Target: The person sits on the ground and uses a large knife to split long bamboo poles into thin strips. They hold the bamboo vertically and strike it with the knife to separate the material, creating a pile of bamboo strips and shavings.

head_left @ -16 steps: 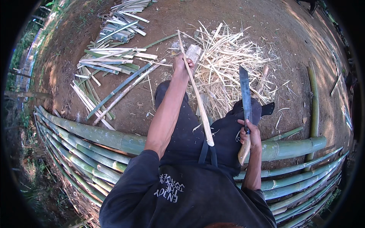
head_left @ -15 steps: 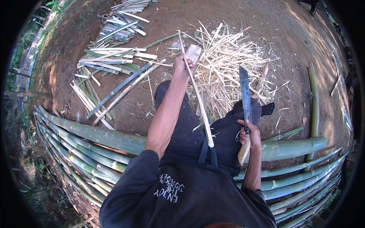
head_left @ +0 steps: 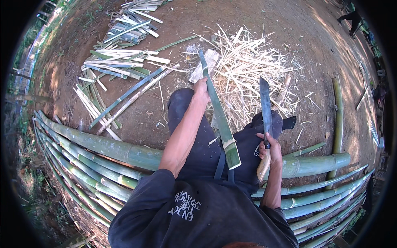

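Observation:
A split bamboo strip (head_left: 220, 110) slants across my lap, its broad green face toward me. Near its far part, my left hand (head_left: 201, 89) is closed on the strip's edge. My right hand (head_left: 271, 151) grips the wooden handle of a machete (head_left: 265, 105) over my right thigh, the dark blade pointing away from me. Blade and strip are apart. Just beyond my left hand lies a pale wooden block (head_left: 205, 66), partly behind the strip.
Pale bamboo shavings (head_left: 252, 70) are heaped ahead. Split strips (head_left: 120, 62) lie in piles to the left. Thick green bamboo poles (head_left: 103, 145) stretch along both sides of me. A dark sheath-like piece (head_left: 289, 122) sticks out by my right knee. Another person (head_left: 352, 20) is at the far right.
My left hand has turned the bamboo strip from its narrow edge to its broad green face and drawn it nearer. The machete has stayed nearly in place. The far person has come further into view.

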The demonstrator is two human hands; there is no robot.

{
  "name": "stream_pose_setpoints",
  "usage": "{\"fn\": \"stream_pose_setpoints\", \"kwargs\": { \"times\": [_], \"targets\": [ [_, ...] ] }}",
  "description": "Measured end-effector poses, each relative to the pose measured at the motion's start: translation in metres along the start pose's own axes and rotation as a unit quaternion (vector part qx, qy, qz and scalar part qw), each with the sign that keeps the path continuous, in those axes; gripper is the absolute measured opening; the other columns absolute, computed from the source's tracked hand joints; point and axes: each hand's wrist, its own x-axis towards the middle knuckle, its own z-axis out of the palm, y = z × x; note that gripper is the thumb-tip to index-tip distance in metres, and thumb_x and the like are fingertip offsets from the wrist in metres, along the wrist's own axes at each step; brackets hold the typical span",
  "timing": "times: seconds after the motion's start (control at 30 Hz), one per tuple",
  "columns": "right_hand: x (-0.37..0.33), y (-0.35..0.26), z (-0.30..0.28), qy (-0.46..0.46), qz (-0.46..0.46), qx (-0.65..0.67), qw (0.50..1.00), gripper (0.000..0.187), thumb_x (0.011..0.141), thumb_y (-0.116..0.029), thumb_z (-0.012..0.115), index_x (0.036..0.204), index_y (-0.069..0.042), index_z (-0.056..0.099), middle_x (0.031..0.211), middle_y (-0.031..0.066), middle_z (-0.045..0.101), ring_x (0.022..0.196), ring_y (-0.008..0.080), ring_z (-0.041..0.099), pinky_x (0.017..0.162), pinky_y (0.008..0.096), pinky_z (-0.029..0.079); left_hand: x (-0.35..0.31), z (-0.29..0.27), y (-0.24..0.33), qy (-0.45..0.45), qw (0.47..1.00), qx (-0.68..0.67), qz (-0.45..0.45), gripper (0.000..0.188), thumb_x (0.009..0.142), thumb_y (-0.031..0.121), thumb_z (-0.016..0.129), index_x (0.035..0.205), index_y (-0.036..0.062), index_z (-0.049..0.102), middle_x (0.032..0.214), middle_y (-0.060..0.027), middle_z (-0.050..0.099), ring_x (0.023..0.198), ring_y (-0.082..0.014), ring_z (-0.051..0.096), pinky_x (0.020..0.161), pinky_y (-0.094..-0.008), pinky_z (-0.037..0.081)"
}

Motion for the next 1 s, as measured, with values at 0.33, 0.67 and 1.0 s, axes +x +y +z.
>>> {"fn": "stream_pose_setpoints", "kwargs": {
  "times": [0.33,0.67,1.0],
  "targets": [
    [0.001,0.0,-0.001,-0.001,0.003,-0.011,1.0,0.057,0.096,-0.04,0.051,0.124,0.011,0.049,0.059,0.0033,0.046,0.04,0.01,0.041,0.036,0.0283,0.039,-0.004,-0.014,-0.018,-0.064,0.996,-0.061,-0.025,0.024,0.091,-0.001,0.042,0.114,-0.0033,0.046,0.098,-0.0194,0.058,0.082,-0.0285,0.064,0.066,-0.0388,0.058],
    [-0.001,-0.002,0.003,0.002,0.005,-0.003,1.0,0.056,0.096,-0.039,0.052,0.122,0.01,0.051,0.059,0.0034,0.046,0.04,0.0095,0.041,0.035,0.0275,0.039,0.011,-0.027,-0.025,-0.053,0.998,-0.029,0.012,0.022,0.1,0.013,0.039,0.112,-0.0017,0.051,0.085,-0.0117,0.062,0.069,-0.0187,0.061,0.058,-0.0288,0.052],
    [0.0,-0.002,0.002,0.004,0.005,0.01,1.0,0.055,0.096,-0.039,0.052,0.121,0.01,0.051,0.059,0.0035,0.046,0.04,0.0093,0.041,0.035,0.0272,0.039,0.003,-0.021,-0.025,-0.005,1.0,0.004,0.008,0.024,0.098,0.009,0.038,0.111,-0.008,0.05,0.093,-0.0159,0.063,0.074,-0.0217,0.062,0.063,-0.0337,0.055]
  ]
}}
